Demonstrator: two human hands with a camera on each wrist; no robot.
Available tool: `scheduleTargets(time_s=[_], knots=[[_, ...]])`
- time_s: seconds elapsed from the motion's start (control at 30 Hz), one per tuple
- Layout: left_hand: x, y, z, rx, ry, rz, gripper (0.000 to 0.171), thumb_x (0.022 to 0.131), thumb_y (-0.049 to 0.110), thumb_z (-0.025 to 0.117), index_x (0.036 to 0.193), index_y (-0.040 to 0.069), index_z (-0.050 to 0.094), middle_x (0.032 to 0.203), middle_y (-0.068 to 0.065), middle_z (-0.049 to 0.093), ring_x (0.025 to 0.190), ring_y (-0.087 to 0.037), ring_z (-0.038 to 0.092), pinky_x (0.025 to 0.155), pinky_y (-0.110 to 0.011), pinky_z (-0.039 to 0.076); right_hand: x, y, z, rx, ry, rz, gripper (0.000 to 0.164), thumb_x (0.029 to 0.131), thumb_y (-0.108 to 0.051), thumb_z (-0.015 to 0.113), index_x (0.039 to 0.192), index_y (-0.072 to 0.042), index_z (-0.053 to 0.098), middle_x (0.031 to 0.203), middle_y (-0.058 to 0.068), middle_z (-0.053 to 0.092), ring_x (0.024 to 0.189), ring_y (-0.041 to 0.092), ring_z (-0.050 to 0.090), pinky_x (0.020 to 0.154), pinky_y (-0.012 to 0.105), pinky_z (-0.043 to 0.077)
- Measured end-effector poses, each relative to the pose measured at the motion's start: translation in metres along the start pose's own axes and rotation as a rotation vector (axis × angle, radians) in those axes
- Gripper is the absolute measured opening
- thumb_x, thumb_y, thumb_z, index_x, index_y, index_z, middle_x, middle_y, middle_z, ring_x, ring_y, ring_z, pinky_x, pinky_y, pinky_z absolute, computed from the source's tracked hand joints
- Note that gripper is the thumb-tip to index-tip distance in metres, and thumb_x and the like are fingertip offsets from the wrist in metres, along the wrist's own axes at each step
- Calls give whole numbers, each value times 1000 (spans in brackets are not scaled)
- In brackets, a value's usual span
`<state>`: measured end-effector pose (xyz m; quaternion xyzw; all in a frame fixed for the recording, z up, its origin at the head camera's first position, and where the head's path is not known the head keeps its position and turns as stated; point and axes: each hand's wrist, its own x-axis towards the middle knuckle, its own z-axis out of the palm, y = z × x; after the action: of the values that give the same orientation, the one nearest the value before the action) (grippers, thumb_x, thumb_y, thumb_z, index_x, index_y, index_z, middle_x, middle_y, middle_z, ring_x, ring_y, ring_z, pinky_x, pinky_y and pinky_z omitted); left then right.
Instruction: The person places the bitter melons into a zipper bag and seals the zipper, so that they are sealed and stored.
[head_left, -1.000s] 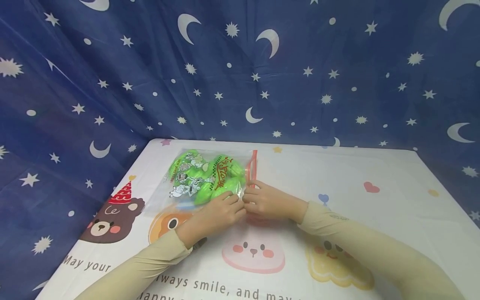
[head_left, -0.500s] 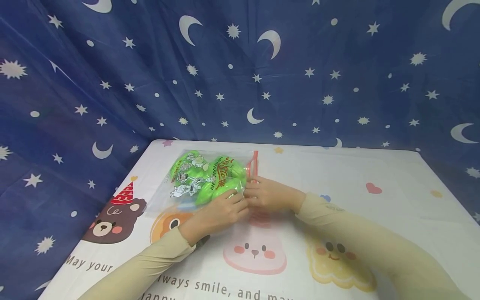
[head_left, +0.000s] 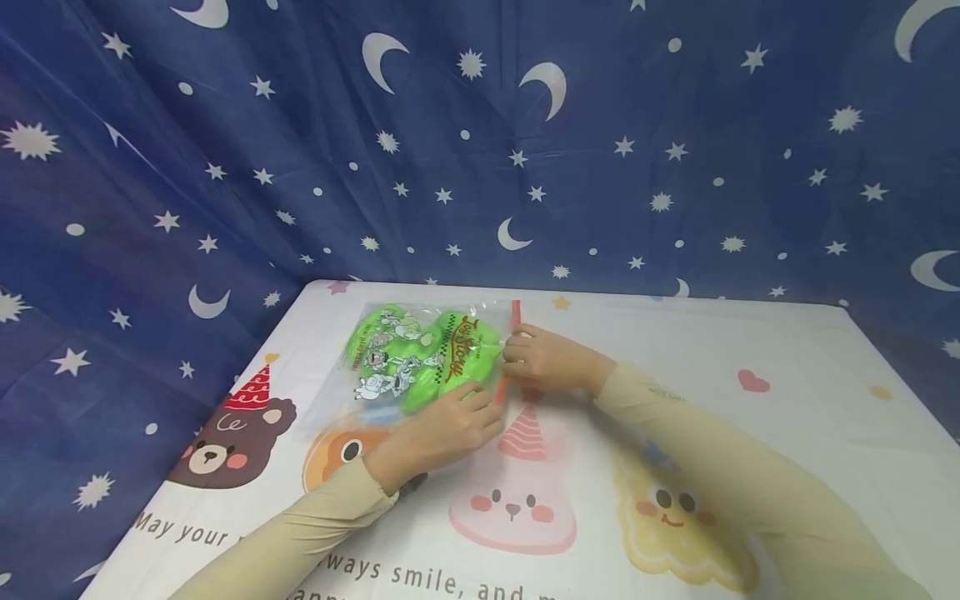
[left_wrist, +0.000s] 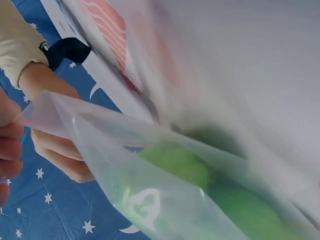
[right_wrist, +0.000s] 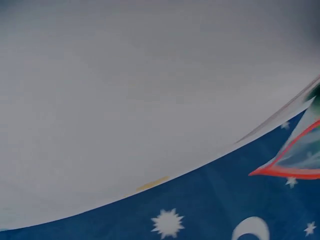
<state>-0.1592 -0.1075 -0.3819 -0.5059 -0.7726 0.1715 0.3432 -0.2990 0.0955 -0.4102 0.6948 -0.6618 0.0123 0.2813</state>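
A clear zip bag [head_left: 477, 333] with a red closing strip [head_left: 516, 312] lies at the table's left back, printed with cartoon figures and "Toy Story". Bright green rounded things [left_wrist: 175, 165] fill it; their kind is unclear through the plastic. My left hand [head_left: 453, 425] pinches the bag's near corner at the strip end. In the left wrist view, its fingertips [left_wrist: 7, 150] hold the pulled-out corner. Farther up the strip, my right hand [head_left: 551, 358] has its fingers curled at the red edge. The right wrist view shows only the strip's far corner.
The table [head_left: 675, 342] has a white cloth printed with animals, hearts and lettering. A blue curtain [head_left: 480, 150] with moons and stars hangs behind it and along the left side. A black strap [left_wrist: 70, 50] is round the right wrist.
My right hand has moved away from the left hand, up along the red strip toward the back. The bag's open edge has shifted slightly; the left hand stays at the near corner.
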Motion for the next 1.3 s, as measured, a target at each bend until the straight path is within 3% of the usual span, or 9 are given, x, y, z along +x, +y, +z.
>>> scheduleTargets(time_s=[0.17, 0.27, 0.5, 0.73, 0.97, 1.13, 1.2, 1.3], knots=[[3, 2, 3, -34, 14, 12, 11, 78, 8, 61, 79, 18, 60, 81, 10, 60, 80, -9, 54, 87, -23, 47, -7, 17, 5, -20, -42, 64, 4, 81, -11, 65, 85, -11, 65, 80, 0, 59, 81, 18, 55, 86, 36, 45], [5, 4, 4, -51, 30, 25, 10, 78, 8, 63, 78, 18, 61, 80, 10, 59, 79, -9, 53, 86, -22, 47, -12, 28, 7, -52, -58, 97, 5, 84, -9, 61, 85, -10, 65, 80, 2, 58, 81, 19, 55, 86, 37, 45], [8, 9, 7, -62, 52, 42, 8, 80, 11, 65, 79, 19, 62, 81, 10, 61, 79, -9, 55, 83, -21, 46, -23, 50, 9, -111, -131, 188, 9, 83, -6, 60, 86, -9, 68, 83, 5, 62, 84, 23, 59, 86, 40, 46], [11, 11, 8, -56, 46, 77, 6, 81, 14, 63, 78, 20, 62, 79, 11, 60, 77, -7, 54, 79, -20, 45, -27, 63, 12, -124, -157, 263, 7, 85, -14, 66, 89, -10, 70, 87, 5, 66, 85, 24, 59, 83, 41, 46], [10, 15, 1, -61, 45, 124, 6, 81, 15, 63, 80, 21, 62, 80, 12, 59, 78, -5, 54, 79, -19, 44, -30, 72, 13, -179, -183, 263, 8, 84, -14, 67, 89, -10, 71, 82, 5, 65, 81, 23, 59, 81, 40, 47], [10, 19, -7, -36, 59, 173, 8, 79, 15, 62, 79, 23, 61, 80, 14, 60, 77, -4, 53, 78, -17, 42, -34, 74, 10, -205, -200, 282, 7, 83, -12, 67, 88, -10, 71, 82, 7, 65, 82, 25, 59, 86, 46, 49], [10, 20, -9, -44, 39, 178, 8, 79, 16, 62, 80, 23, 61, 82, 14, 60, 79, -3, 53, 78, -17, 42, -35, 75, 9, -217, -212, 289, 8, 82, -11, 67, 89, -10, 71, 83, 8, 65, 84, 26, 60, 89, 49, 49], [10, 20, -12, -45, -43, 168, 8, 81, 19, 63, 86, 24, 63, 88, 15, 62, 83, -3, 55, 82, -17, 44, -34, 77, 9, -241, -221, 291, 11, 82, -6, 67, 92, -9, 70, 87, 9, 65, 88, 27, 61, 92, 52, 49]])
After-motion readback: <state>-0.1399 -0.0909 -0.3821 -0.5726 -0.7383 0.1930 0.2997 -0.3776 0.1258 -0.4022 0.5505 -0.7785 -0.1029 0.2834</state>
